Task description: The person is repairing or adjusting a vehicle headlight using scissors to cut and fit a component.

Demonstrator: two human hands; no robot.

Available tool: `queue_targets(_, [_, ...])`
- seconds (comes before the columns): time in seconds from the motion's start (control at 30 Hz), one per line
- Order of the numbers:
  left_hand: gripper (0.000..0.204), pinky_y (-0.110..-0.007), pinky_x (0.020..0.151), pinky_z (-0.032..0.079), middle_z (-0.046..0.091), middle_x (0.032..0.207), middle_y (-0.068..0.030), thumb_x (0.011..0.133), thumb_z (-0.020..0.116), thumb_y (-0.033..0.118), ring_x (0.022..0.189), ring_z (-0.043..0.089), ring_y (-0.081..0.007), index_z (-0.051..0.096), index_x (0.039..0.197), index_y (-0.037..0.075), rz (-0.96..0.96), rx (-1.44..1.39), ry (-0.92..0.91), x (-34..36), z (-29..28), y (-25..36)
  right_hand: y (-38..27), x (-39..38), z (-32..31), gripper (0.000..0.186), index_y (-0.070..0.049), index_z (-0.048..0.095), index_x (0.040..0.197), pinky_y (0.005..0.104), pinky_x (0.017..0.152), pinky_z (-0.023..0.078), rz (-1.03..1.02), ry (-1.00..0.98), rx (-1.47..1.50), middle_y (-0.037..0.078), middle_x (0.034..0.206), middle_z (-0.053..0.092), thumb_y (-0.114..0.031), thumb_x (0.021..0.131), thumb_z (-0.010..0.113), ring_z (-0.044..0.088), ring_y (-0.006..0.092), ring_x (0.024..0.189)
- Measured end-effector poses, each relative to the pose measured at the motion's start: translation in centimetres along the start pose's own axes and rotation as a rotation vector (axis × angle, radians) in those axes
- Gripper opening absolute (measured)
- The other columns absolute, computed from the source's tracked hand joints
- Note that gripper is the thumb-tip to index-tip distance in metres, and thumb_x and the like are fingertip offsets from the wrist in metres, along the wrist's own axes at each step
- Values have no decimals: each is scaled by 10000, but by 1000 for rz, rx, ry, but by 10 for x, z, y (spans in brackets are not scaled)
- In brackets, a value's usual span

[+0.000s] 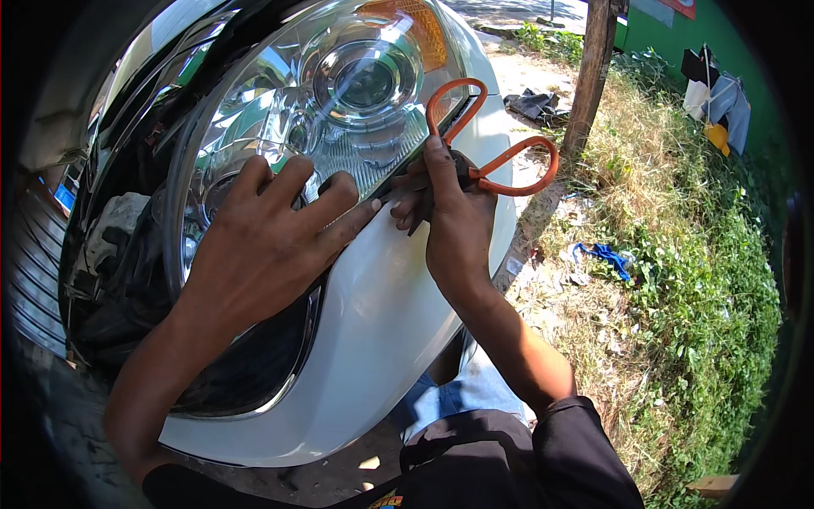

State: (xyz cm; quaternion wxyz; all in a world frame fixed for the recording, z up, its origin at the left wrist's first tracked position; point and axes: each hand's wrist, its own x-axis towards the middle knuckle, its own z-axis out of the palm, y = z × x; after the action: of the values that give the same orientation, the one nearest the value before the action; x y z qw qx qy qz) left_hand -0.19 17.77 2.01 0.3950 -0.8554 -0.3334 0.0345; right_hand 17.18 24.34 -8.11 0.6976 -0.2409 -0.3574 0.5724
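Outdoors, grass (704, 280) and a wooden post (591, 72) at right. Your left hand (263, 246) lies fingers apart, flat on the headlight (339, 93). Your right hand (454, 216) is clamped on orange-handled scissors (496, 161) at the lens's lower edge, above the white bumper (381, 322).

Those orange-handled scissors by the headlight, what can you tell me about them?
The scissors have two orange loop handles, seemingly plastic-coated, spread apart and pointing up and to the right, away from the person. The dark pivot sits against the right hand, which grips them near the joint with the forefinger laid along them. The blades are mostly hidden by the fingers; they point toward the seam where the headlight lens meets the white bumper. Whether the tips touch the seam cannot be seen.
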Motion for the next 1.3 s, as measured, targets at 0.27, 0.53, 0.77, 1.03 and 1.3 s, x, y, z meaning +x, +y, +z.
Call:
queue_targets(0.27, [415,-468,979,416,578,1225,-41,883,740,263,1049,522,-266,734,1297,291,-88,-129,36,-1,3,2,12,-5,1,339,-9,636,922,250,478,470,4,68,172,128,730,699,-311,1068,588,620,142,530])
queue_targets(0.53, [472,-429,897,466,546,1167,-27,780,849,188,1014,532,-244,770,1224,327,-114,-385,238,3,-16,-3,-28,-31,15,398,9,616,907,266,486,504,-4,48,268,107,672,648,-337,1089,540,616,154,513])
queue_targets(0.77, [294,-430,795,496,502,1028,10,747,899,226,908,573,-208,744,996,238,32,-397,545,-62,-42,19,-70,-62,8,434,17,616,901,258,389,467,-82,-144,-145,131,705,688,-380,1070,563,632,169,451])
queue_targets(1.03, [240,-480,809,504,593,1049,-28,816,825,323,950,602,-260,698,935,157,5,-323,477,-79,-31,17,-18,-33,-1,384,0,653,890,246,528,435,-199,73,-314,108,734,730,-339,1064,604,577,98,524])
queue_targets(1.3, [367,-512,1094,402,623,1264,-49,738,843,213,1246,565,-281,750,1093,202,-214,-246,282,-42,-6,8,10,-21,2,388,2,675,875,230,523,318,-294,135,-416,-58,619,523,-320,1075,593,409,18,579])
